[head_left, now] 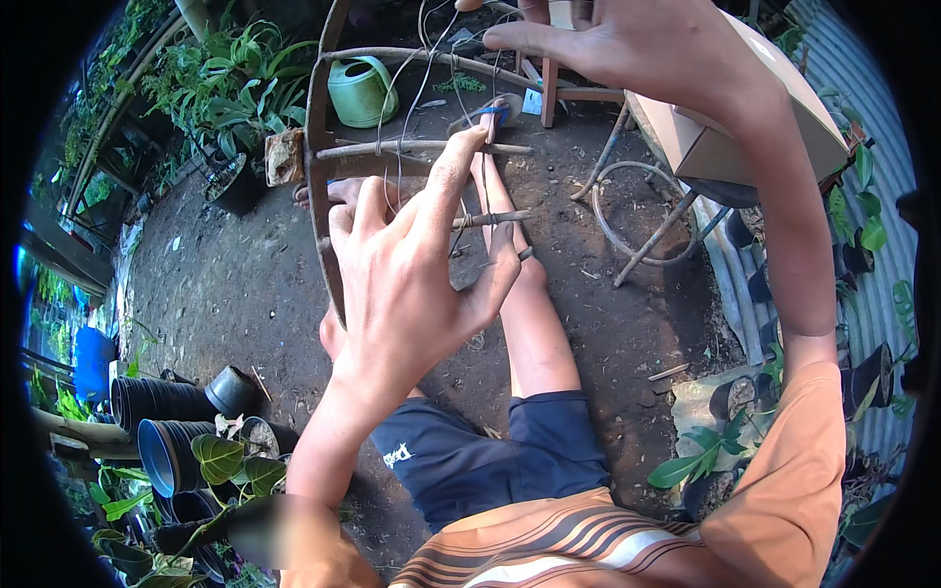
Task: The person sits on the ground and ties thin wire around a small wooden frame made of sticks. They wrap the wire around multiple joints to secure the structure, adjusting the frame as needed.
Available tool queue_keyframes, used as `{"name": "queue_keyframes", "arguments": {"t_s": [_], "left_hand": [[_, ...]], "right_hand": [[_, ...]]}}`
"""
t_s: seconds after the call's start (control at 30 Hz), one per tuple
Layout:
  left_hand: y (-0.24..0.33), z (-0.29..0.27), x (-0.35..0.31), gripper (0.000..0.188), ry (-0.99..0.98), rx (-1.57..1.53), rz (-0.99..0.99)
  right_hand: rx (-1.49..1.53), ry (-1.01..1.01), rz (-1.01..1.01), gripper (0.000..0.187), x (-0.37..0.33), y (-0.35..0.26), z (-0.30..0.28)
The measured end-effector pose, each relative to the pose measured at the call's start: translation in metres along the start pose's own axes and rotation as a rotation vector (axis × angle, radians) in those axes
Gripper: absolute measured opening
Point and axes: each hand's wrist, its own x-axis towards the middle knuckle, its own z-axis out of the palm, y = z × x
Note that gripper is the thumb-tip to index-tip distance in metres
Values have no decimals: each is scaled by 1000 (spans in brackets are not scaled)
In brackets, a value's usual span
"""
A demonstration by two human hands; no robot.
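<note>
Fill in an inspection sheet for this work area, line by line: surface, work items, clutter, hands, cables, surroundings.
Surface: dark earth ground, with small bits of debris scattered on it.
Work items: curved frame with sticks across it and thin strands hanging about it.
Clutter: green watering can beyond the frame; cardboard box at right; black pots at lower left.
Hands: left hand over the sticks, right hand at the upper edge near the strands; grip unclear for both.
Cables: nothing seen.
Surroundings: leafy plants at upper left, corrugated sheet at right.
</note>
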Motion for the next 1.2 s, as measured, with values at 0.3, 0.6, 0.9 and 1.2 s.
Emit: {"name": "queue_keyframes", "arguments": {"t_s": [0.3, 0.6, 0.9, 1.2], "left_hand": [[7, 9, 3, 83, 17, -12, 61], [-2, 8, 6, 82, 41, -3, 53], [-5, 4, -1, 84, 60, -5, 74], [-4, 4, -2, 77, 63, -39, 66]], "right_hand": [[-99, -30, -93, 10, -15, -8, 10], [146, -94, 240, 17, -10, -20, -1], [57, 87, 206, 16, -4, -3, -3], [70, -152, 337, 24, -2, -6, -9]]}}
